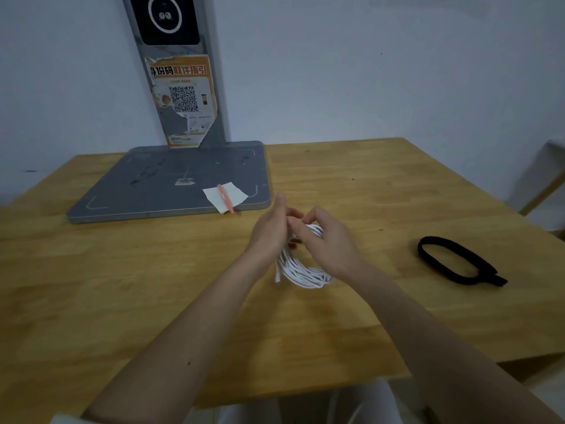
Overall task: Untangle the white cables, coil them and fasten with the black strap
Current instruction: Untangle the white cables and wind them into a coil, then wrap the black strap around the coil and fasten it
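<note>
The white cables (301,270) form a coil of several loops held just above the wooden table (122,286) near its middle. My left hand (270,231) grips the coil's left side, and my right hand (328,240) is closed over its top right; the fingertips of both meet above it. The upper part of the coil is hidden behind my hands, and a short cable end hangs at the lower left. The black strap (455,260) lies flat on the table as an open loop, well to the right of my right hand and apart from the cables.
A grey flat base (153,182) with an upright post (183,87) bearing a screen and an orange poster stands at the back left. A white paper slip (227,195) with a pink pen (224,197) lies on the base's near right corner. A wall rises behind the table.
</note>
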